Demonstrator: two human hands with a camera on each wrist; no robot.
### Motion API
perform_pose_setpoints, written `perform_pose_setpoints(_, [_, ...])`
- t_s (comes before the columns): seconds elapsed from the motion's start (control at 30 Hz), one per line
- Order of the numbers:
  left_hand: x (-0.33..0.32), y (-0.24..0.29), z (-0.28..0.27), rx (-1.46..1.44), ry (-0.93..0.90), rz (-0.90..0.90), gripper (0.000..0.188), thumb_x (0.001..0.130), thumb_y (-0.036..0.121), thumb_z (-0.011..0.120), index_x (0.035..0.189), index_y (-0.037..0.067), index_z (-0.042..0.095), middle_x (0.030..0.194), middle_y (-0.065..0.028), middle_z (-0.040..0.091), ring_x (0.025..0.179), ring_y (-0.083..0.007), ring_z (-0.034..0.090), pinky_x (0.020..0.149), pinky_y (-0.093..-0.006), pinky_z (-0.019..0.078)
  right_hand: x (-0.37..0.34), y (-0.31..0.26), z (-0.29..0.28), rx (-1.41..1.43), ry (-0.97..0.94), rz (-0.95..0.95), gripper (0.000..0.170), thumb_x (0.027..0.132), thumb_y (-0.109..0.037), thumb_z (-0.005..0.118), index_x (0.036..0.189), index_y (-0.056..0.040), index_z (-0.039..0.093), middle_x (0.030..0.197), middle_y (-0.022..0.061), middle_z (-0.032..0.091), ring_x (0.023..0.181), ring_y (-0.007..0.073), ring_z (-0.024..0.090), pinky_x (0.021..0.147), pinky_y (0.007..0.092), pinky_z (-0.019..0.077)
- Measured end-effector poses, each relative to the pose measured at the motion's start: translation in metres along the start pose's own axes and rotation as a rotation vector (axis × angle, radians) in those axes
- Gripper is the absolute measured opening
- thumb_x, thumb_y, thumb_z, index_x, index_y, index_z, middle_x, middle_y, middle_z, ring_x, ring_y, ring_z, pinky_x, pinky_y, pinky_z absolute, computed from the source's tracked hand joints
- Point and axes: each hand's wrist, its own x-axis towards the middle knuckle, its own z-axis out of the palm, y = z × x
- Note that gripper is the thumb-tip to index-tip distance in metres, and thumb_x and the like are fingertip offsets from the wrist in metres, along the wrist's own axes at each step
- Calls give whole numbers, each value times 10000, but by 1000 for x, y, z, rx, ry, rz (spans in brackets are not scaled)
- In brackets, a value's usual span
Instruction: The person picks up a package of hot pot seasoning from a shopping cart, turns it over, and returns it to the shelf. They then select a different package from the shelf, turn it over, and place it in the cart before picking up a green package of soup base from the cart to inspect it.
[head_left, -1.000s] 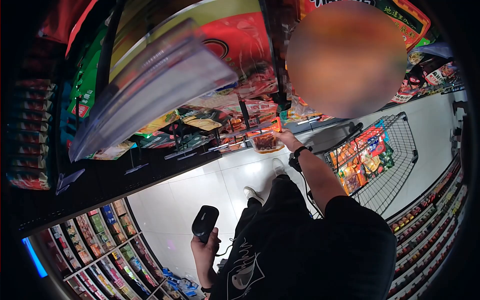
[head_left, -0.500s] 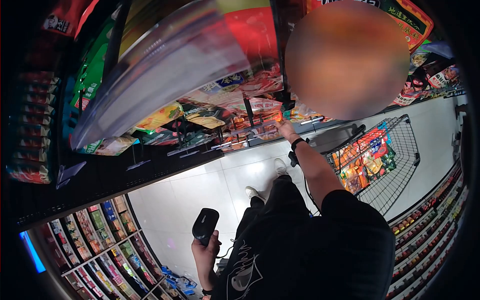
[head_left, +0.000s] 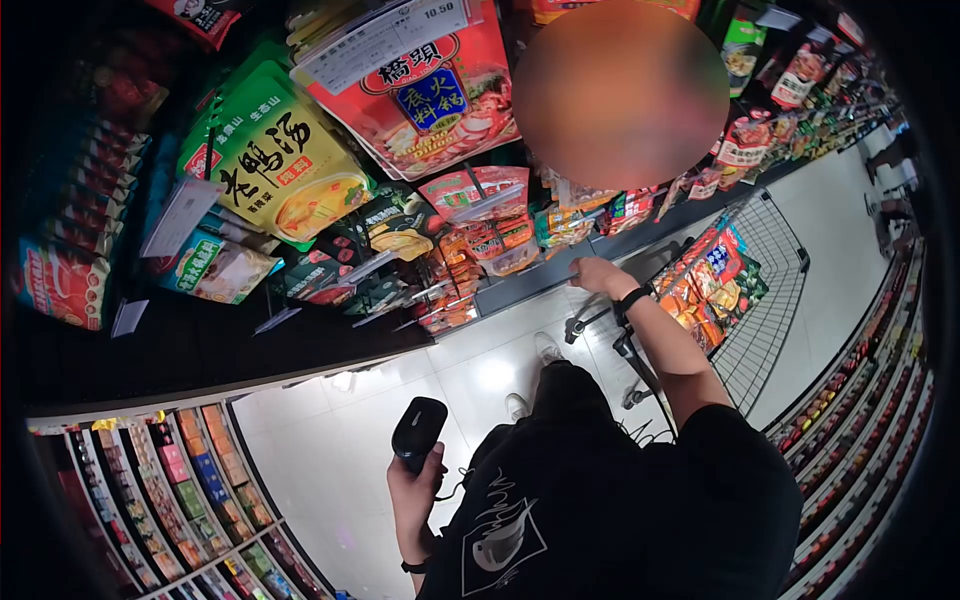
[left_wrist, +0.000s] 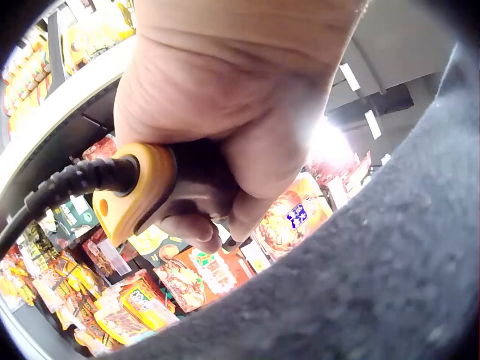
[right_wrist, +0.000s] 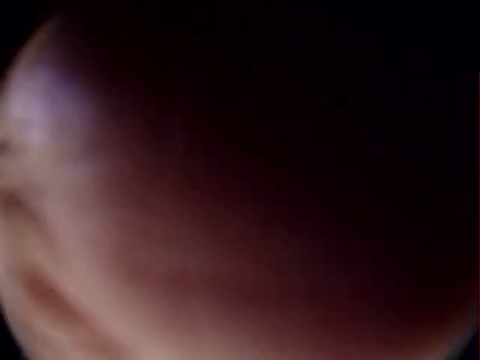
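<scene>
In the head view my left hand (head_left: 416,492) grips a black handheld scanner (head_left: 419,428) by its handle, low and left of my body. The left wrist view shows the same hand (left_wrist: 225,127) wrapped round the handle, with a yellow collar (left_wrist: 154,187) and a black coiled cable (left_wrist: 67,187) at its end. Out in front of the shelf edge is my right hand (head_left: 602,277), fingers loosely extended, nothing visible in them. Hanging packs, such as a red-orange one (head_left: 502,247), are just beyond it. Dark, blurred skin fills the right wrist view.
A wire cart (head_left: 775,300) holding colourful packs (head_left: 712,285) stands right of my right arm. Hanging above the shelf are a green pouch (head_left: 290,160) and a red pack (head_left: 440,100). More stocked shelves (head_left: 190,490) are at lower left and along the right side.
The right hand, earlier at an orange-topped pack on the shelf, has drawn back from it and let go. The view has shifted, bringing the upper packs into focus. The left hand keeps its grip.
</scene>
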Motion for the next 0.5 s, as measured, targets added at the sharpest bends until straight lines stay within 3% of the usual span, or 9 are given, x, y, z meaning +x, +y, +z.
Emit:
perform_pose_setpoints(0.07, [-3, -10, -12, 9, -44, 24, 294, 971, 241, 817, 1027, -7, 670, 710, -63, 679, 522, -86, 553, 465, -261, 396, -39, -22, -34, -59, 70, -23, 505, 962, -358, 758, 1333, -25, 680, 1235, 208, 749, 1179, 381, 699, 1040, 437, 538])
perform_pose_setpoints(0.17, [-10, -29, -33, -3, -87, 44, 300, 953, 251, 837, 1044, 7, 687, 699, -30, 674, 536, -71, 554, 493, -243, 416, -77, -34, -64, 288, 265, -123, 491, 993, -352, 749, 1341, -13, 672, 1238, 200, 753, 1186, 338, 712, 1036, 412, 547])
perform_pose_setpoints(0.3, [-19, -54, -62, 43, -118, 90, 314, 951, 261, 840, 1048, 9, 679, 693, -28, 669, 534, -72, 555, 487, -247, 418, -127, -43, -95, 210, 234, -110, 492, 1017, -358, 732, 1343, 4, 659, 1250, 193, 753, 1178, 313, 719, 1030, 404, 554])
perform_pose_setpoints(0.33, [-20, -59, -68, 34, -127, 82, 319, 951, 266, 841, 1047, 10, 677, 691, -28, 668, 534, -73, 556, 484, -247, 419, -135, -37, -91, 135, 263, -119, 488, 1018, -358, 732, 1340, 1, 657, 1234, 191, 758, 1171, 309, 722, 1021, 405, 557])
perform_pose_setpoints(0.5, [-17, -86, -76, 17, -194, 100, 342, 958, 296, 834, 1043, 11, 666, 695, -32, 666, 534, -78, 560, 478, -246, 419, -242, -64, -49, 333, 311, 22, 489, 1030, -375, 707, 1349, -9, 652, 1268, 207, 731, 1172, 329, 708, 998, 420, 559])
